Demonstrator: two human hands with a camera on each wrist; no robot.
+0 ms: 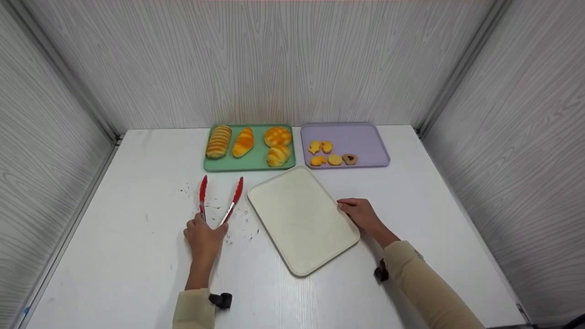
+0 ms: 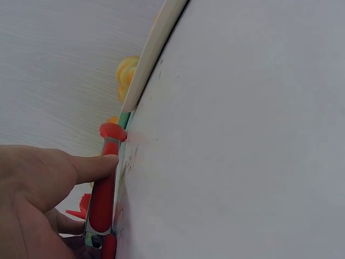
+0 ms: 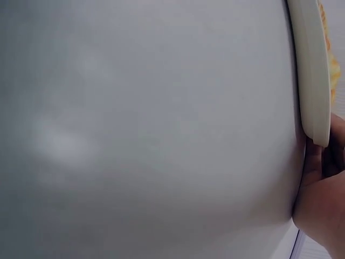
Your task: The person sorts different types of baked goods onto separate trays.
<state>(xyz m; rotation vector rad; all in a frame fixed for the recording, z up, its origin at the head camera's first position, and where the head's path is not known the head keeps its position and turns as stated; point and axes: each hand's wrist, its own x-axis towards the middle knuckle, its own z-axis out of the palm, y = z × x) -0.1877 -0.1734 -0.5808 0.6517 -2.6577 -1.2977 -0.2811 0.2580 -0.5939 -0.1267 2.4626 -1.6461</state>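
The left hand (image 1: pixel 204 235) grips the hinge end of the red tongs (image 1: pixel 219 199) on the counter (image 1: pixel 137 256); the right hand (image 1: pixel 362 214) curls its fingers on the cream tray's (image 1: pixel 299 214) edge.

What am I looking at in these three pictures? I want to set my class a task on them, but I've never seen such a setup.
No machine: a person works with bare hands, wearing three cameras. The head view looks down on a white table. The wrist views sit close beside each hand. The left hand holds red tongs at their hinge end. The right hand grips the edge of a cream tray. Behind, a green tray carries four bread rolls and a purple tray five small biscuits.
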